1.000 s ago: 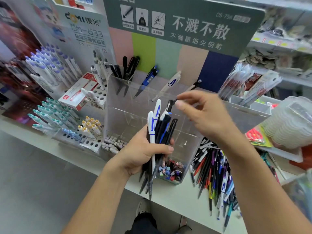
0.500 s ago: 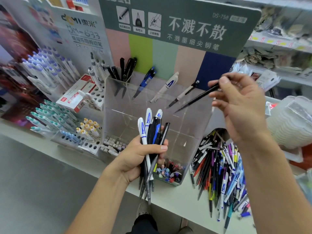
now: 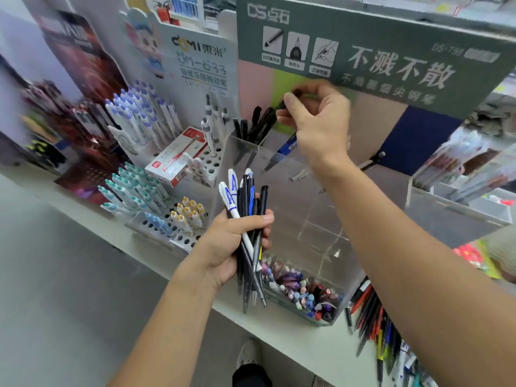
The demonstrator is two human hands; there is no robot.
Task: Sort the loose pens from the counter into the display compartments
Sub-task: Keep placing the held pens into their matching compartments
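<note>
My left hand [image 3: 227, 247] grips a bundle of pens [image 3: 247, 219], black, blue and white, upright in front of the clear acrylic display [image 3: 315, 219]. My right hand [image 3: 315, 121] is raised over the display's back left compartment and pinches a black pen [image 3: 289, 100] by its top end. That compartment holds several black pens [image 3: 255, 125]. A blue pen [image 3: 284, 148] leans in the compartment beside it, partly hidden by my right hand. A pile of loose pens [image 3: 374, 317] lies on the white counter [image 3: 293, 339] at the lower right, under my right forearm.
A green sign board [image 3: 391, 51] stands behind the display. Racks of white and purple pens [image 3: 139, 115] and teal-capped pens [image 3: 131, 188] stand at the left, beside a red and white box [image 3: 176, 159]. Small colourful caps [image 3: 307, 291] fill the display's front tray. Clear trays [image 3: 460, 196] sit at right.
My right hand carried a black pen from the right side leftwards to over the back left compartment. The left hand keeps hold of its bundle. The view tilted upward.
</note>
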